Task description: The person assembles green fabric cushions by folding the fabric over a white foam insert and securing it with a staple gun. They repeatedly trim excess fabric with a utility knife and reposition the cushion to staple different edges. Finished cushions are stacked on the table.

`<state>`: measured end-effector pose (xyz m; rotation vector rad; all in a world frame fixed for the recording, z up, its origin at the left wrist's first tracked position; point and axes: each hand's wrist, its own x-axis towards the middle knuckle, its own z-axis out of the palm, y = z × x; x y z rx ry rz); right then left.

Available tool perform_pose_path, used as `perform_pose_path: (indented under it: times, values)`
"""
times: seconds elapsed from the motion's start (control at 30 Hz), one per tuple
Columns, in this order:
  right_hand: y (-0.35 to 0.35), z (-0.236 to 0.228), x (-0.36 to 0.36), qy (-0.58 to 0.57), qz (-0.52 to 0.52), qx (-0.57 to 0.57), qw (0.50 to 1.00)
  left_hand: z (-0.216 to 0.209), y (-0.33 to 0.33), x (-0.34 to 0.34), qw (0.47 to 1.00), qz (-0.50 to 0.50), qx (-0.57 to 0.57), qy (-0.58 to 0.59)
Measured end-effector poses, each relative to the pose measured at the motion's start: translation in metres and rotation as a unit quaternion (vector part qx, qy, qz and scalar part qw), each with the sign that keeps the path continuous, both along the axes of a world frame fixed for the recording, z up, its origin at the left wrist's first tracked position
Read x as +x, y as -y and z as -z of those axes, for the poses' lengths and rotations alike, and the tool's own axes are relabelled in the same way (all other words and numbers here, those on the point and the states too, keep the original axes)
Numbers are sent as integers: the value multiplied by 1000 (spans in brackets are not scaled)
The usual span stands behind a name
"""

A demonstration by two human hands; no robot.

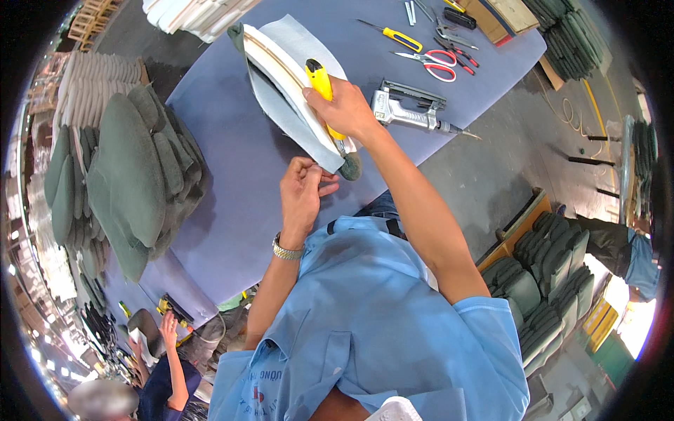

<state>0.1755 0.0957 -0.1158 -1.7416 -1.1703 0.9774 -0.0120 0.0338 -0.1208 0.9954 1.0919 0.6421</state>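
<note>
On the blue-grey covered table lies a curved padded panel, with pale fabric flaps, a brown strip along its edge and dark green fabric at both ends. My right hand is closed round a yellow utility knife, whose blade end points down at the panel's near end beside a dark green fabric tip. My left hand, with a metal watch at the wrist, has its fingers curled against the pale flap's near corner, apparently pinching it. Its fingertips are partly hidden there.
Right of the panel lie a silver staple gun, red-handled scissors, a yellow screwdriver and pliers. Dark green padded pieces are piled at the table's left. Another person works at lower left.
</note>
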Motion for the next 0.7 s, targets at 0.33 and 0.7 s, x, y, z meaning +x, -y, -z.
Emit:
perform_pose_path:
  times: [0.33,0.7]
  values:
    - [6,7,-3,28,-6,3,1000,12,-20,9,956,162,174,-173]
    - [19,-6,-8,-12,-11,57,998,38,-23,3,986,146,70,-36]
